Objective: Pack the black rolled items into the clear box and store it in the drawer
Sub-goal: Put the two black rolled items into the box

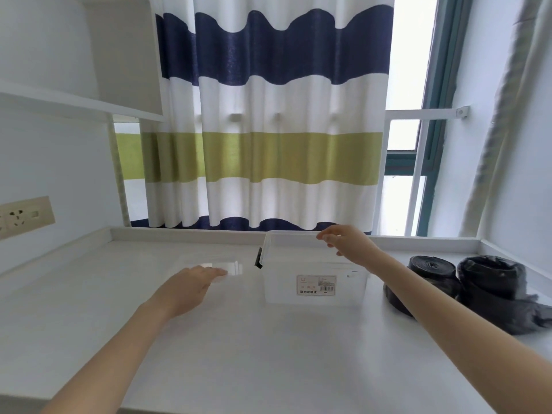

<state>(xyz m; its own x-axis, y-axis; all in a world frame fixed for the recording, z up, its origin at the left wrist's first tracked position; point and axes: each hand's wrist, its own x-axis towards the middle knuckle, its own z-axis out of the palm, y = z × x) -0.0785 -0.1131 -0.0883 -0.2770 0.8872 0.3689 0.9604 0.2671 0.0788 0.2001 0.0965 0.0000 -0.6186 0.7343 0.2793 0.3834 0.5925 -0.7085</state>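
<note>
Clear box (313, 282) stands lidless — right hand (349, 243) pinches its rim, left hand (191, 283) flat on the lid (218, 265).

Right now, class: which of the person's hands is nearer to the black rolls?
The right. The right hand rests on the clear box's far rim, beside the black rolls. The left hand lies on the clear lid, beyond the box.

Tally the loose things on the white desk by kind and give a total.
Black rolled plastic items: 2
Clear plastic box with a label and black latch: 1
Clear flat plastic lid: 1, lying left of the box under the left hand
Total: 4
</note>
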